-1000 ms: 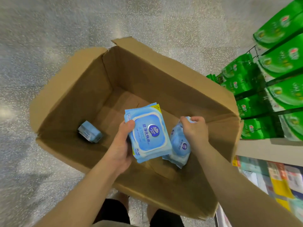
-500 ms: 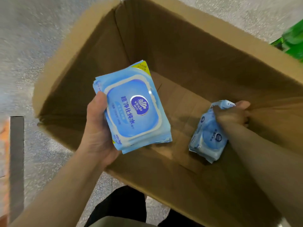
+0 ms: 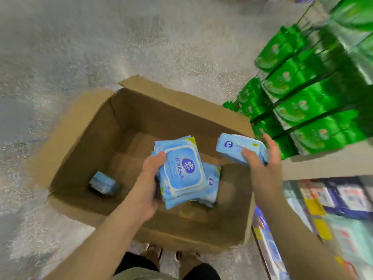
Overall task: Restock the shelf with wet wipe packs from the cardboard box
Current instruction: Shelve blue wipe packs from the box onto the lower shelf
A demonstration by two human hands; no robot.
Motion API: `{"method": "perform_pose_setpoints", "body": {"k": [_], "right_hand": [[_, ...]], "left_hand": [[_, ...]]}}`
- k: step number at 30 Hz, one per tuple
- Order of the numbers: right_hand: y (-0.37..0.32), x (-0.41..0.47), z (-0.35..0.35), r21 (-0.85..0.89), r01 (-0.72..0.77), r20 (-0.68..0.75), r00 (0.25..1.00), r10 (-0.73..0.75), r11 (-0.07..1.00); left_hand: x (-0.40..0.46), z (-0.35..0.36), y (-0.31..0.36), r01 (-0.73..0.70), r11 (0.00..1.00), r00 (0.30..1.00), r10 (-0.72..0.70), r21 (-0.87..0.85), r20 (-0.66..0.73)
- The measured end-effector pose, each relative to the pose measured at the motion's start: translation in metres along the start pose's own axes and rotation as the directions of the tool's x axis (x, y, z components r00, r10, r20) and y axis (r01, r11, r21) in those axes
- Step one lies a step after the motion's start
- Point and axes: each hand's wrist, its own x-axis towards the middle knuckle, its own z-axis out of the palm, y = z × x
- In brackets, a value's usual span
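Observation:
An open cardboard box (image 3: 84, 138) stands on the floor in front of me. My left hand (image 3: 149, 178) grips a blue wet wipe pack (image 3: 181, 168), face up, over the middle of the box. My right hand (image 3: 262, 166) holds a second blue pack (image 3: 234, 149) above the box's right wall, near the shelf. Another pack (image 3: 212, 184) lies in the box under the left one, partly hidden. A small blue pack (image 3: 104, 183) lies at the box's left inside corner. The frame is blurred by motion.
To the right stands a shelf (image 3: 323, 164) with rows of green packs (image 3: 302, 106) above and mixed coloured packs (image 3: 333, 203) on the lower level. Speckled grey floor (image 3: 101, 47) stretches left and beyond the box. My feet (image 3: 171, 257) are just behind the box.
My right hand has lifted its pack out of the box and up toward the shelf side. The view has pulled back, so the shelf and floor show again. My left hand still holds its pack.

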Motion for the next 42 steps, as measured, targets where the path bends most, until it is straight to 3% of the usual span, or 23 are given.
{"method": "perform_pose_setpoints", "body": {"k": [5,10,15,27,33,39,42], "right_hand": [[-0.059,-0.06,-0.088,0.204,0.167,-0.009,0.986,-0.169,0.964],[-0.057,-0.108,-0.174,0.183,0.315,-0.118,0.948,-0.297,0.931],[-0.036,-0.141,-0.266,0.149,0.336,-0.216,0.929,-0.301,0.93],[0.037,-0.228,-0.497,-0.146,0.15,-0.384,0.903,-0.195,0.978],[0.048,-0.253,-0.558,-0.293,0.093,-0.413,0.885,-0.214,0.951],[0.062,-0.238,-0.59,-0.327,-0.017,-0.654,0.726,-0.213,0.945],[0.072,-0.221,-0.599,-0.368,-0.11,-0.708,0.676,-0.202,0.923]], "left_hand": [[-0.016,0.073,-0.02,0.095,0.988,0.99,-0.106,0.125,0.089],[-0.049,0.152,-0.053,0.125,0.948,0.968,-0.181,0.291,0.175],[-0.093,0.228,-0.104,0.1,0.89,0.936,-0.236,0.445,0.262],[-0.199,0.39,-0.275,0.139,0.729,0.774,-0.502,0.67,0.386],[-0.232,0.429,-0.319,0.075,0.701,0.735,-0.52,0.709,0.436],[-0.223,0.454,-0.317,0.02,0.676,0.743,-0.503,0.737,0.441],[-0.21,0.465,-0.309,0.003,0.654,0.732,-0.517,0.757,0.444]]}}
